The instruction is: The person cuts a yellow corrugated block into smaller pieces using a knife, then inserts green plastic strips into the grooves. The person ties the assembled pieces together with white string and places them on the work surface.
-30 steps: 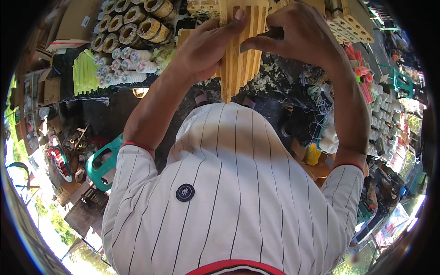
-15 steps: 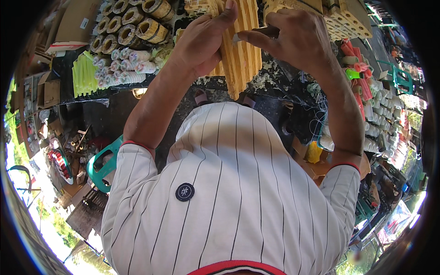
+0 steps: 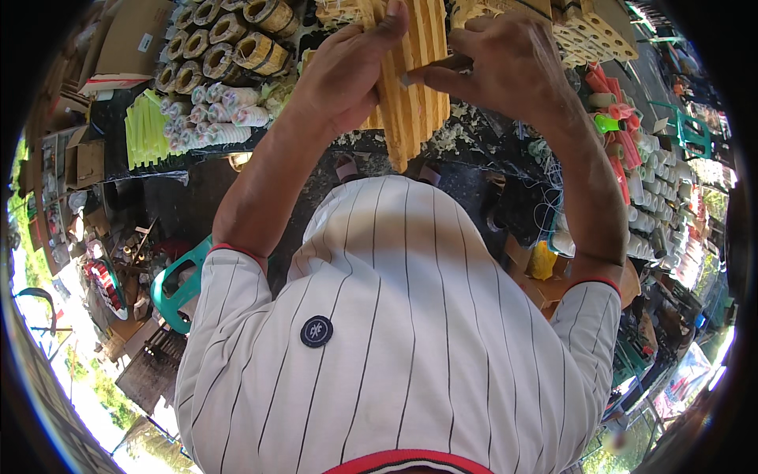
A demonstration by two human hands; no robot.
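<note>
A long piece of yellow wood (image 3: 392, 118) points toward me, its tapered near end jutting past the table edge. My left hand (image 3: 343, 79) is closed around its left side, with the thumb lying along the top. Beside and behind it are more ridged yellow strips (image 3: 430, 107); I cannot tell whether they are joined to it. My right hand (image 3: 505, 67) is closed on a small knife (image 3: 448, 65), and its blade tip touches or nearly touches the wood's right side. Most of the knife's handle is hidden inside the fingers.
Pale shavings (image 3: 466, 130) litter the dark table. Hollow bamboo-like tubes (image 3: 229, 39), wrapped rolls (image 3: 229, 107) and yellow-green sticks (image 3: 148, 130) lie at left. Perforated wooden blocks (image 3: 596, 35) sit at far right, near red tubes (image 3: 624, 150). A green plastic chair (image 3: 180, 284) stands at lower left.
The wood's near end has shifted slightly left. My right hand and the knife have moved a little left and nearer to me; my left hand keeps its hold.
</note>
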